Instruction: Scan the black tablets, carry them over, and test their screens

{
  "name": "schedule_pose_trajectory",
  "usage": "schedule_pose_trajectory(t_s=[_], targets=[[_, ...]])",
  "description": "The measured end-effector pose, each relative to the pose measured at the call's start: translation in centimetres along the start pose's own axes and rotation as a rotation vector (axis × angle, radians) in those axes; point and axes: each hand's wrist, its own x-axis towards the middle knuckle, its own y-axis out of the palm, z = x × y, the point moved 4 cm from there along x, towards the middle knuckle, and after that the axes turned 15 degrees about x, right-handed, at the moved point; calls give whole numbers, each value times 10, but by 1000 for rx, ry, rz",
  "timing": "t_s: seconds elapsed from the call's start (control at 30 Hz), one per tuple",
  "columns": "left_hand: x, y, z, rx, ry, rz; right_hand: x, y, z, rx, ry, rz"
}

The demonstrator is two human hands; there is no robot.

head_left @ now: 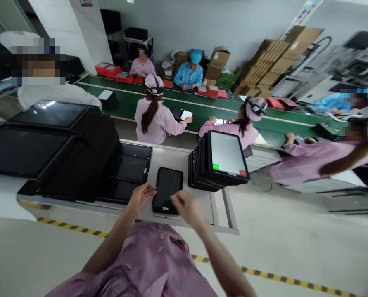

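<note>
A black tablet point(168, 187) with a dark screen lies flat on the pale bench in front of me. At its left edge is my left hand point(140, 197), fingers stretched out and nothing held; whether the fingertips touch the tablet is unclear. My right hand point(188, 206) is over the tablet's right side, its fingers bent and blurred, so its grip cannot be made out. Right of the tablet rises a stack of black tablets point(202, 165). The top tablet point(229, 152) of that stack shows a white screen with green and red corner patches. Black trays point(124, 165) sit to the left.
Tall piles of dark-screened panels point(25, 152) stand far left on the bench point(168, 156). Beyond it, several people work along a green conveyor table point(124, 99) with red trays point(108, 70). Cardboard boxes point(264, 62) lean by the wall. Yellow-black tape point(276, 278) marks the floor.
</note>
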Motion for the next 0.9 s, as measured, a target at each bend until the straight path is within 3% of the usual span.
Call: schedule_pose_trajectory(t_s=[0.1,0.2,0.4,0.57,0.9], targets=[[-16,6,1,-9,-29,4,-11,82,-70,-104,78,162],[-30,9,-2,62,32,105,-10,119,-103,-37,83,238],[-50,4,1,78,31,311,-15,118,-111,-107,28,325],[-55,0,9,160,30,388,-27,123,-123,-109,51,368],[-46,-11,13,142,24,612,-40,127,-116,-38,167,306]])
